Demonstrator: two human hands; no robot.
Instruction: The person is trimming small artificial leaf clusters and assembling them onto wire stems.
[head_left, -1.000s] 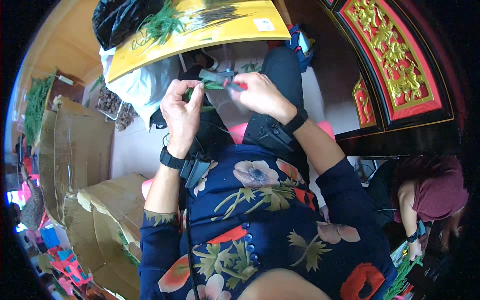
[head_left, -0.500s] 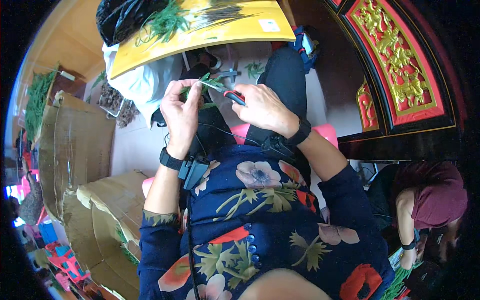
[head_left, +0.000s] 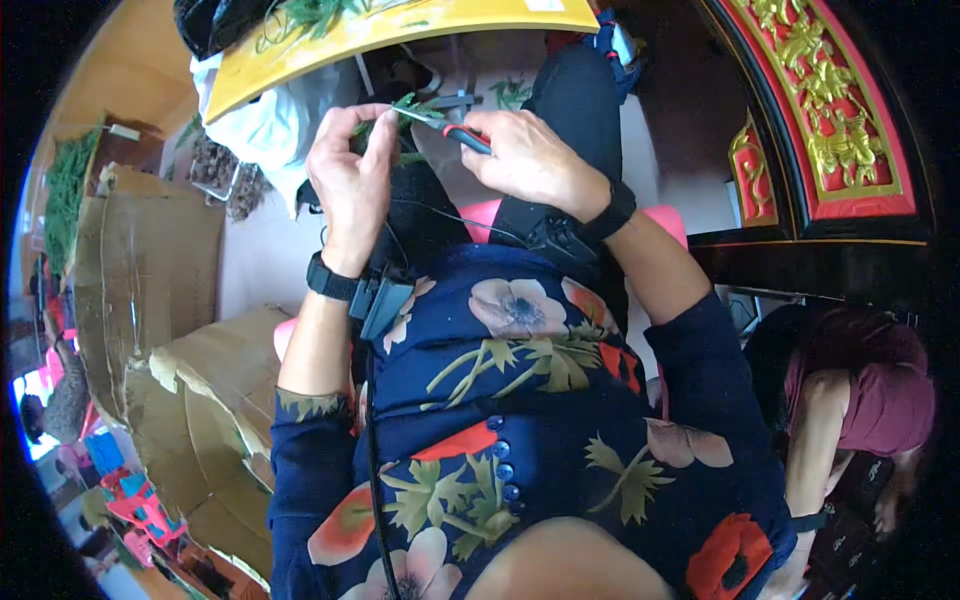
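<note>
My left hand (head_left: 350, 172) pinches a green artificial-looking sprig (head_left: 407, 105) between thumb and forefinger, above my lap. Closed round the red-and-black handles of slim metal pliers (head_left: 466, 139) is my right hand (head_left: 535, 165). The silver jaws point left and reach the sprig beside my left fingertips. Whether they grip it cannot be made out. More greenery hangs just under my left fingers, partly hidden by the hand.
Ahead stands a yellow table (head_left: 420, 28) with green sprigs and a black bag (head_left: 215, 22). A torn cardboard box (head_left: 215, 420) is at left. Another person in a maroon top (head_left: 885, 405) bends at right. Carved red-and-gold panels (head_left: 835, 120) stand far right.
The view has shifted, so the table sits higher in the picture. Both hands keep their holds, with the pliers still at the sprig. The other person's arm at right has shifted lower.
</note>
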